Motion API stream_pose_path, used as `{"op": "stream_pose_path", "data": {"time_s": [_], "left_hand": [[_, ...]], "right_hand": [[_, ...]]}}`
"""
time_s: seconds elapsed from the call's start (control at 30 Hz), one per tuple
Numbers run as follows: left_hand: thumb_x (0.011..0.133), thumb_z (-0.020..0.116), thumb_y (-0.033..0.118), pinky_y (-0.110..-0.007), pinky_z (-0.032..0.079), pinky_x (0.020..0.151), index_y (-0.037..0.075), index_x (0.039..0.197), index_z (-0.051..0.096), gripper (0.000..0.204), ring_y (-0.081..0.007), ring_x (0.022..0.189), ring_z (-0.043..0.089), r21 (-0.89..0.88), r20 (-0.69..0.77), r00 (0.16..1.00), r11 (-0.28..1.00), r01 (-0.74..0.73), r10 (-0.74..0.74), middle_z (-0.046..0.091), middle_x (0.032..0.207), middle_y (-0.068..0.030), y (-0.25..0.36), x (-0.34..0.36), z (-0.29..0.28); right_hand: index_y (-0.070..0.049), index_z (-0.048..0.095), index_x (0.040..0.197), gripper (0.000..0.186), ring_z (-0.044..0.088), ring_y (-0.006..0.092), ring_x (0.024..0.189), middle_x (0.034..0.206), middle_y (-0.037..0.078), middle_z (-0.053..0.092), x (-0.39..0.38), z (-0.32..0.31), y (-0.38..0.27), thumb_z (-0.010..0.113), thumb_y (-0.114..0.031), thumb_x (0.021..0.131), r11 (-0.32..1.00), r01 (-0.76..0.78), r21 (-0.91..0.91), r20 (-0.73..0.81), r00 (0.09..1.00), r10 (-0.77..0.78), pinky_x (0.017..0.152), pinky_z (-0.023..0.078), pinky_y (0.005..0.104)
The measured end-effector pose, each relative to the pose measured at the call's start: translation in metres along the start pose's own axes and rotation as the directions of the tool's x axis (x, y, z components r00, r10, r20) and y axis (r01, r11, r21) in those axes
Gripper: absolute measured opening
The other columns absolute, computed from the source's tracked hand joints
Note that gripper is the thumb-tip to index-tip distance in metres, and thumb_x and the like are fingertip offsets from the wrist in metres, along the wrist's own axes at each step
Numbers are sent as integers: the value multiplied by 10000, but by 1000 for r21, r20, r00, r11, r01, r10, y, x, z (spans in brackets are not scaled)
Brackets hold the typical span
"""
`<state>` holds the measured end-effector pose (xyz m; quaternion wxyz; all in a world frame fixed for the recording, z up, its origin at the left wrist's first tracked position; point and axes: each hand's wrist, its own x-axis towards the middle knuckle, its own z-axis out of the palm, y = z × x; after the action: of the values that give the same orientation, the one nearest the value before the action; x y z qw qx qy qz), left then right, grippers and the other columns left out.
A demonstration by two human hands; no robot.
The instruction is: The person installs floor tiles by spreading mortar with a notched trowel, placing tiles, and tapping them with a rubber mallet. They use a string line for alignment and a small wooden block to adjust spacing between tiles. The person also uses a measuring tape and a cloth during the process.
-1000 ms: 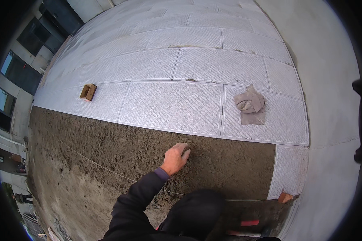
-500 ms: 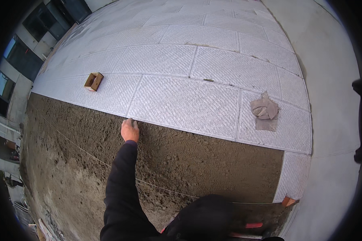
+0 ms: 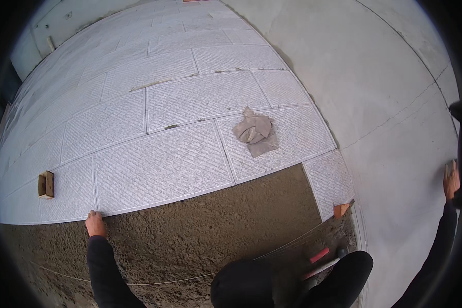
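My left hand (image 3: 95,224) is at the front edge of the laid stone slabs, by the joint beside a large grooved pale slab (image 3: 164,161). Its fingers are bent together at that edge; whatever they hold, if anything, is hidden. Damp brown mortar bed (image 3: 190,223) lies just under this hand. Far to the right, my right hand (image 3: 451,182) is against the grey wall (image 3: 395,154), fingers stretched upward, partly covered by a dark shape at the picture's rim. Nothing shows in it.
A small open wooden box (image 3: 46,185) and a crumpled grey-brown cloth (image 3: 255,132) lie on the slabs. A string (image 3: 174,282) crosses the mortar. An orange brick piece (image 3: 341,210) sits by a narrow slab (image 3: 328,182). Near my knees lies a red-handled tool (image 3: 319,255).
The view has swung to the right, so slabs, box and cloth sit further left. My right hand has come into view at the wall. My left hand stays at the slab edge.
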<state>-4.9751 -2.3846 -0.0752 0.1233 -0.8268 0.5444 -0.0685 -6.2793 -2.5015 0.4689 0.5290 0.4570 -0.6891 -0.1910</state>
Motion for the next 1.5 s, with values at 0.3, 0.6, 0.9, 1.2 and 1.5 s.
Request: {"op": "stream_pose_path", "data": {"time_s": [0.3,0.6,0.9,1.2,1.5], "left_hand": [[836,711,49,-449,576,849,42,905,692,72,-348,974,694,142,89,990,983,-120,108,667,1019,-166,-17,11,27],[892,643,23,-445,585,816,39,927,699,69,-341,978,695,197,99,985,968,-156,139,672,975,-156,-9,13,13],[823,700,-48,-476,581,841,3,945,669,137,-381,1031,673,216,177,969,954,-209,172,650,1052,-198,-30,19,21],[833,763,67,-443,576,823,49,911,703,100,-348,951,704,277,306,908,886,-372,286,679,982,-164,-33,40,25],[857,658,15,-519,548,678,4,707,618,155,-440,708,670,-5,15,958,958,-286,286,684,735,-193,13,15,-62]], "right_hand": [[34,570,1354,390,517,400,1342,1432,201,545,3,-51,-14,643,-192,1046,991,36,128,-34,999,-32,1136,446,464],[-39,503,1500,473,527,372,1392,1522,158,525,14,-56,16,618,-208,1073,996,90,-6,-172,981,-90,1142,476,441],[-56,459,1567,580,475,381,1461,1619,178,450,11,-73,-7,600,-356,1091,994,67,-88,-124,989,-78,1219,430,453],[-67,471,1569,597,463,380,1472,1602,183,470,13,-75,-4,579,-416,1097,986,78,-145,-64,994,-88,1212,439,459],[-77,504,1547,566,478,364,1461,1589,143,499,9,-82,-13,602,-394,1089,994,73,-84,-148,985,-85,1188,461,453]]}}
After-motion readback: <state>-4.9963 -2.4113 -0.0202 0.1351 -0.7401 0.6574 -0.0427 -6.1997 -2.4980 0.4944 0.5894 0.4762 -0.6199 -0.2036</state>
